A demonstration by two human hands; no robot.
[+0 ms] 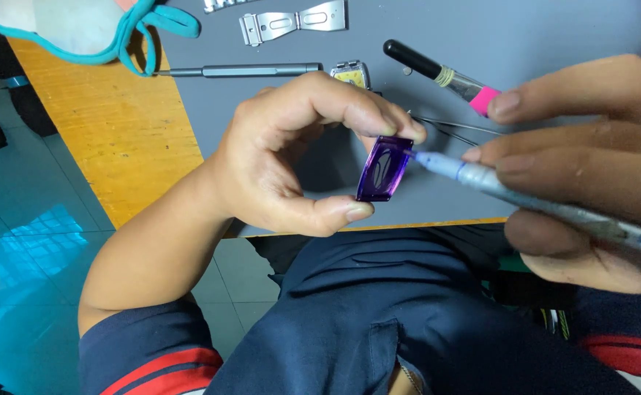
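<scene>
I am taking the grey mat [554, 29] as my landmark and going from its left side to its right. Off the mat's left edge, on the bare yellow wooden tabletop [108, 139], a white face mask [64, 25] with teal edging and loops is lying at the far corner. On the far part of the mat, a slim grey screwdriver [240, 70] is resting with its tip pointing toward the wood, and beyond it a shiny metal clasp [293, 22] is lying flat. Just right of the screwdriver's end, a small square metal piece with a yellow face [352, 74] is sitting; I cannot make out any marking on it.

Over the near edge of the mat, my left hand [284, 157] is curling in, with the thumb underneath and the fingertips on top pinching a small purple rectangular case [385, 168], which is standing tilted on end between them. That purple case is hanging above the mat's near edge, just in front of my lap.

Right of it, my right hand [583, 168] is closing its fingers around a grey pen-like tool [525, 197], whose pale blue tip is touching the case's upper right edge. Behind that hand, on the mat, a black-handled tool with a pink band [445, 77] is lying slanted, and thin metal tweezers [452, 126] are lying just nearer than it.
</scene>
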